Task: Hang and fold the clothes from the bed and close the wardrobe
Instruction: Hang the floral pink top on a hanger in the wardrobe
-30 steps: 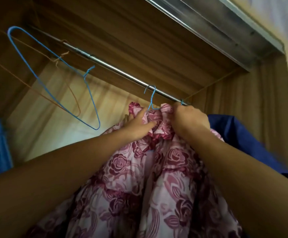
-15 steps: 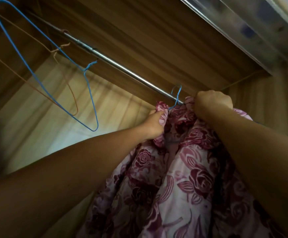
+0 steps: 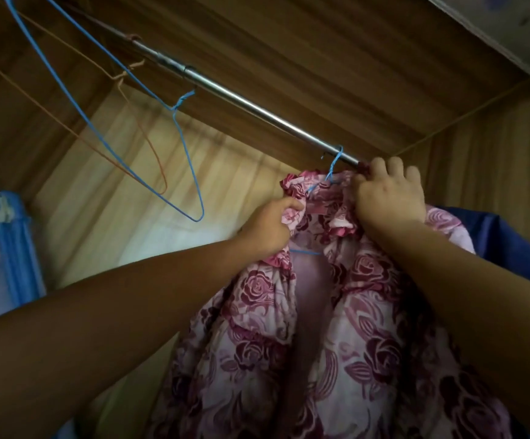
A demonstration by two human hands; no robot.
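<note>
Gripping dress (image 3: 361, 359) at rod's (image 3: 257, 110) right end

The dress (image 3: 257, 343) is pale pink, printed all over with large roses and leaves in maroon and deep plum. Its wire hanger (image 3: 331, 169) is bright blue, the same blue as the empty hanger (image 3: 181, 101). A thinner hanger (image 3: 126, 74) is orange-brown. The rail (image 3: 257, 109) is plain silver-grey metal. The wardrobe (image 3: 336, 58) is brown wood grain, with a paler, yellowish back panel (image 3: 130, 217). The cloth (image 3: 517, 248) at the right is dark blue. The blurred thing (image 3: 13, 248) at the left seems light blue and white.
</note>
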